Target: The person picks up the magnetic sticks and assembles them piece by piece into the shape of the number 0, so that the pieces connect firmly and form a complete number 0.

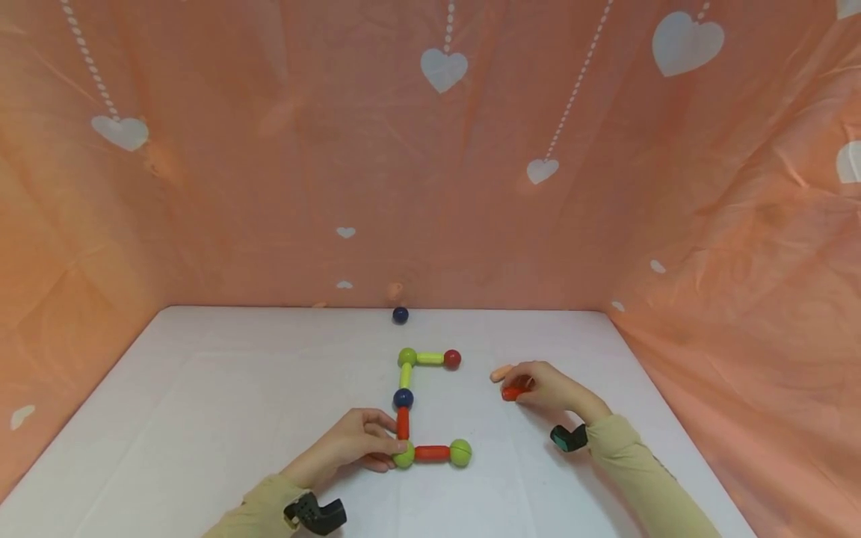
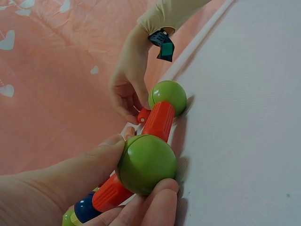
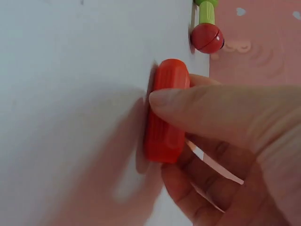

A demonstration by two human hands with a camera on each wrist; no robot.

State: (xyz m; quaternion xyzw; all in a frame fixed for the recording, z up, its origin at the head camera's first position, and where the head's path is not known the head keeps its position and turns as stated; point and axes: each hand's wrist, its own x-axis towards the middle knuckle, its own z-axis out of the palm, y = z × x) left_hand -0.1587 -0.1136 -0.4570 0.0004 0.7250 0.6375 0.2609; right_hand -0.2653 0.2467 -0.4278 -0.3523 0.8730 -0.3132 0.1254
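Observation:
A C-shaped chain of balls and rods lies on the white table. My left hand (image 1: 359,439) pinches the green ball (image 2: 146,165) at its near left corner between thumb and fingers. From that ball a red rod (image 1: 432,453) runs right to another green ball (image 1: 460,453). A second red rod (image 1: 403,424) leads up to a blue ball (image 1: 403,398). Yellow-green rods (image 1: 406,376) continue past a green ball (image 1: 407,357) to a red ball (image 1: 453,359). Over at the right, my right hand (image 1: 548,388) pinches a loose red rod (image 3: 167,113) close over the table.
An orange rod (image 1: 501,373) lies just beyond the right hand's fingers. Another blue ball (image 1: 400,315) sits by the far edge of the white table (image 1: 222,388). An orange curtain (image 1: 303,164) with white hearts hangs behind the table and along its sides.

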